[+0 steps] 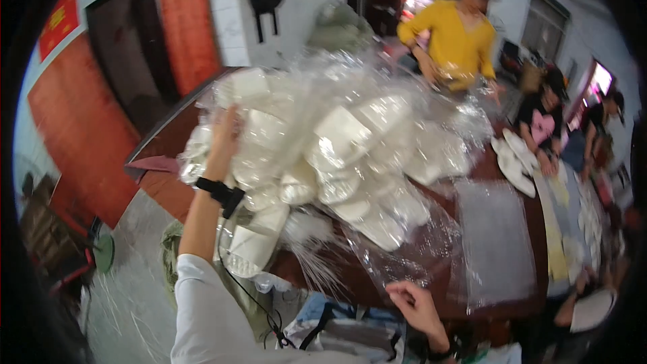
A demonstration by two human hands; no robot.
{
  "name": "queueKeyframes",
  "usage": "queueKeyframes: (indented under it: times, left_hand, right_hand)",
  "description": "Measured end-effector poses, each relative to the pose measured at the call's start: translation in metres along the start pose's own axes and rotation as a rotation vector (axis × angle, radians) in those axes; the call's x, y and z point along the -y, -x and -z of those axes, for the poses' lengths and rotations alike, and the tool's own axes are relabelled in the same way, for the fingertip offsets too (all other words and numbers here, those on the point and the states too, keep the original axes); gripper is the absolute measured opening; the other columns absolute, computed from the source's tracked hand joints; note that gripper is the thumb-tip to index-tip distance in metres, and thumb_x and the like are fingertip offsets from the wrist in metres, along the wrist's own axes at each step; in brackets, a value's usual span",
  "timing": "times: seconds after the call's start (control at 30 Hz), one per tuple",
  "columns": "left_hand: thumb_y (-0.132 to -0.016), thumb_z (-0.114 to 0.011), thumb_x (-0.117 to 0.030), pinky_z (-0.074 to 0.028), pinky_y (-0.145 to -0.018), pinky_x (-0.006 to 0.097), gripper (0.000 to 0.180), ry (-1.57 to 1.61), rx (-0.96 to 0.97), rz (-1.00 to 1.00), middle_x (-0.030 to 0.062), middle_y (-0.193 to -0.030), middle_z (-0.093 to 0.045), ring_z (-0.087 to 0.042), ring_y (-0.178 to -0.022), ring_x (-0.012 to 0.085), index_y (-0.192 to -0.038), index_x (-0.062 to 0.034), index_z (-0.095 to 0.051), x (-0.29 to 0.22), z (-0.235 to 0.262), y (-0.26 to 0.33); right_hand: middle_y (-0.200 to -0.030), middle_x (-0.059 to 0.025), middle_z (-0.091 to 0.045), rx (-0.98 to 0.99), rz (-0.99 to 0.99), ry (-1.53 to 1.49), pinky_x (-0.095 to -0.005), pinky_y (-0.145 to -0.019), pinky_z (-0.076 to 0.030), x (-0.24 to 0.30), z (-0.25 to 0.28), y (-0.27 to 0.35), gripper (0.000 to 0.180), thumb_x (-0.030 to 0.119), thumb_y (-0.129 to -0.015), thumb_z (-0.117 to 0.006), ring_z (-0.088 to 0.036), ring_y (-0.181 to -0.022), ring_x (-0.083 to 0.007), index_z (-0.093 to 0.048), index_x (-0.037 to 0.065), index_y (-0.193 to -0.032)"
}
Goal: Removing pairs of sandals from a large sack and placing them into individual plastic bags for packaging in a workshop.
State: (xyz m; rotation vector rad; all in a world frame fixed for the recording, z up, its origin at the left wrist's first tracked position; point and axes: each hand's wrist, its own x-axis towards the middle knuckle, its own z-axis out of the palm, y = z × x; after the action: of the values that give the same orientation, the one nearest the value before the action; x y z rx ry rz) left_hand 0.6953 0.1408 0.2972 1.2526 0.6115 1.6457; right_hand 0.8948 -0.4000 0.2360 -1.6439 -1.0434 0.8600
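Note:
A large heap of white slippers [340,138] in clear plastic bags covers the table. My left arm stretches to the heap's left side, where my left hand [228,128] is against the bagged slippers; its fingers are blurred and partly hidden. Close to the table's front edge, my right hand [416,307] has its fingers pinched at the lower corner of a clear plastic bag [411,256]. That bag spreads from the front of the heap. A loose pair of white slippers [256,243] lies below my left forearm, beside a bundle of thin white strands [317,249].
A stack of flat clear bags [495,243] lies right of my right hand. More unbagged white slippers [515,162] sit at the table's right edge. A person in yellow [455,40] stands across the table; others [542,121] work at the right. A blue-and-white bag [344,330] is below the front edge.

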Motion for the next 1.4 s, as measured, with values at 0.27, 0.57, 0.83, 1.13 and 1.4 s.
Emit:
queueKeyframes:
  times: [0.27,0.57,0.83,1.13,1.4]
  left_hand:
    - [-0.089,-0.058,-0.012,-0.051,-0.07,0.024,0.01,-0.019,0.292,-0.169,-0.0033,-0.082,-0.056,-0.052,-0.069,0.0052,-0.098,-0.0103,-0.056,-0.128,-0.062,0.011]
    - [-0.09,-0.053,-0.015,-0.053,-0.08,0.032,0.023,0.197,0.555,0.208,0.0013,-0.096,-0.059,-0.059,-0.084,0.0124,-0.111,-0.0046,-0.054,-0.233,-0.129,0.064]
    - [-0.088,-0.058,-0.022,-0.053,-0.06,0.03,0.031,-0.264,1.101,0.496,-0.0008,-0.075,-0.049,-0.052,-0.068,0.0081,-0.111,-0.0025,-0.051,-0.144,-0.213,0.166]
    - [-0.081,-0.07,-0.029,-0.042,-0.048,0.022,0.035,-0.437,1.284,0.257,-0.0006,-0.069,-0.057,-0.05,-0.054,0.0063,-0.1,-0.0021,-0.062,-0.041,-0.265,0.189]
    - [-0.087,-0.064,-0.024,-0.039,-0.05,0.021,0.026,-0.217,1.386,0.137,-0.0007,-0.069,-0.059,-0.048,-0.056,0.006,-0.104,-0.0037,-0.066,-0.079,-0.302,0.189]
  right_hand:
    - [-0.099,-0.0076,-0.065,-0.057,0.021,-0.106,-0.0272,-0.08,-0.05,-0.007,0.019,0.008,0.019,0.007,-0.089,-0.059,-0.06,-0.09,-0.0108,-0.06,0.001,-0.107]
    - [-0.102,-0.0071,-0.064,-0.123,0.071,-0.094,-0.0281,-0.081,-0.05,-0.001,0.044,0.015,0.018,0.006,-0.09,-0.056,-0.06,-0.093,-0.0119,-0.059,0.0,-0.107]
    - [-0.104,-0.0045,-0.061,-0.169,0.028,-0.228,-0.0255,-0.081,-0.047,-0.004,0.053,0.006,0.027,0.009,-0.09,-0.058,-0.057,-0.096,-0.0109,-0.054,0.002,-0.115]
    - [-0.099,-0.0066,-0.06,-0.207,-0.018,-0.013,-0.0265,-0.07,-0.048,-0.014,0.049,0.003,0.029,0.012,-0.087,-0.063,-0.057,-0.086,-0.013,-0.054,0.003,-0.113]
    - [-0.122,-0.0178,-0.04,-0.375,0.118,0.387,-0.0356,-0.074,-0.05,-0.029,0.048,-0.033,0.068,0.015,-0.079,-0.069,-0.055,-0.103,-0.0295,-0.031,0.009,-0.135]
